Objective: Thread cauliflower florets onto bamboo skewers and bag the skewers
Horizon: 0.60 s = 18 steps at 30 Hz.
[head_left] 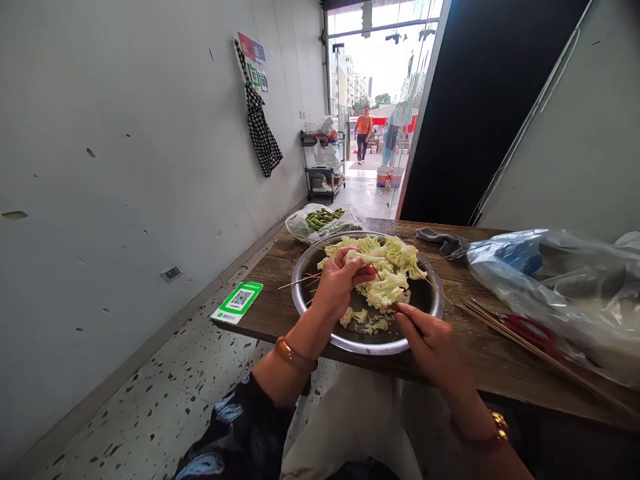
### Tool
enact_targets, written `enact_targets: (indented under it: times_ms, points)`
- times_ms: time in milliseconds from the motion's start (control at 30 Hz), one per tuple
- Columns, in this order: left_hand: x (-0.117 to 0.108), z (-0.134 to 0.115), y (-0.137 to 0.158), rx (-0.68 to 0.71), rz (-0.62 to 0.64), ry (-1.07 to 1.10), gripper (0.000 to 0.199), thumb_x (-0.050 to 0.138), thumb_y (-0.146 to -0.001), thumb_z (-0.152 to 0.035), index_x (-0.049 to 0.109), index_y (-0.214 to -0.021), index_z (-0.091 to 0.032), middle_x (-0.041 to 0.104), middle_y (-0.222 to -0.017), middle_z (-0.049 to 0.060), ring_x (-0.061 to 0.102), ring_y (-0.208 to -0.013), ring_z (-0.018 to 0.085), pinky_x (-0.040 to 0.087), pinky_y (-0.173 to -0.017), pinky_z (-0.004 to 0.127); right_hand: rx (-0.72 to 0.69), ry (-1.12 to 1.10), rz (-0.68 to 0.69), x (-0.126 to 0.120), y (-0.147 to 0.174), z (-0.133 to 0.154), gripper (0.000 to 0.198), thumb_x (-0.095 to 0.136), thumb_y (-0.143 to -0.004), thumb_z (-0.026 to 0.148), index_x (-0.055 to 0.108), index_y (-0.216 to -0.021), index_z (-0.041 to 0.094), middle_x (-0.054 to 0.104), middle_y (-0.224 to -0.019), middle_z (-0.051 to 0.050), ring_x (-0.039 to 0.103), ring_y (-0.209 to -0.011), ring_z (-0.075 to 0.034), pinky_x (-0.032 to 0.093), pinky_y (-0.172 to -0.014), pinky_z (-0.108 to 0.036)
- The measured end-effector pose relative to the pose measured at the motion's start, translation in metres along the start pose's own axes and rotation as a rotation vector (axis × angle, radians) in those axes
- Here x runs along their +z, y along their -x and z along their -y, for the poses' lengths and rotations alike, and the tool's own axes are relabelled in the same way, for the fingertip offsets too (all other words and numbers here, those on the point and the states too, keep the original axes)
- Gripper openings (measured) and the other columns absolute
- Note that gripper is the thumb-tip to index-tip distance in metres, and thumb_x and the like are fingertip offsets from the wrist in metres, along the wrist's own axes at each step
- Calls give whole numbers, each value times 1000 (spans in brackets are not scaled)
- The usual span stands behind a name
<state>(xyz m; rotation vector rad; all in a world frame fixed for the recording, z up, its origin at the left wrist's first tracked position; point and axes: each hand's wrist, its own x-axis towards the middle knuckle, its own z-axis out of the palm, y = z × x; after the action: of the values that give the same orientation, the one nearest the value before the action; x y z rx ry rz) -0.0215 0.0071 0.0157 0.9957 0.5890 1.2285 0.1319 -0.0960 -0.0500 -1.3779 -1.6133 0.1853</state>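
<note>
A cauliflower floret is pinched in the fingers of my left hand, over a wide metal basin. Just below it, another floret sits close against the fingertips of my right hand. My right hand is closed, apparently on a thin bamboo skewer, whose lower end the fingers hide; a thin tip shows between the two florets. Skewered cauliflower fills the far side of the basin, with skewer ends sticking out over the rim. Small loose pieces lie at the near side.
Bare bamboo skewers and red-handled scissors lie on the wooden table at right, beside a large clear plastic bag. Behind the basin are a bag of green pods and a grey cloth. A QR-code card lies at left.
</note>
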Motion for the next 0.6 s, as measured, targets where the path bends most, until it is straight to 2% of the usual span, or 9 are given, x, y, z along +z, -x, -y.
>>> enact_targets:
  times_ms: [100, 167, 300, 433, 600]
  points:
    - [-1, -1, 1, -30, 18, -35, 34, 72, -69, -31, 51, -90, -16, 66, -70, 1, 68, -68, 16, 53, -67, 28, 11, -2, -12, 1, -1, 1, 33, 48, -94, 39, 72, -106, 19, 75, -106, -8, 71, -97, -24, 57, -84, -36]
    - [-2, -1, 1, -54, 54, -71, 30, 71, -70, -33, 52, -86, -16, 66, -71, 2, 66, -67, 14, 50, -61, 23, 25, -5, -24, 1, -2, 2, 33, 49, -93, 39, 72, -105, 18, 75, -105, -9, 72, -95, -25, 58, -82, -36]
    - [-1, -2, 2, -93, 66, -74, 25, 69, -68, -29, 52, -82, -16, 63, -67, 1, 55, -54, 8, 37, -47, 17, 42, -19, -44, 1, -3, 3, 32, 51, -92, 40, 73, -104, 19, 75, -104, -9, 72, -94, -26, 58, -80, -38]
    - [0, -4, 3, -135, 59, -21, 25, 67, -65, -27, 52, -82, -17, 60, -63, -1, 50, -49, 7, 33, -44, 16, 46, -28, -55, 2, -3, 1, 32, 52, -91, 40, 74, -103, 19, 75, -104, -9, 72, -94, -26, 58, -81, -39]
    - [2, -4, 3, -64, 0, -22, 23, 67, -64, -23, 54, -81, -16, 55, -61, -2, 47, -49, 5, 28, -42, 15, 32, -33, -47, 1, -2, 2, 31, 53, -91, 40, 74, -102, 20, 76, -103, -8, 72, -93, -26, 59, -81, -39]
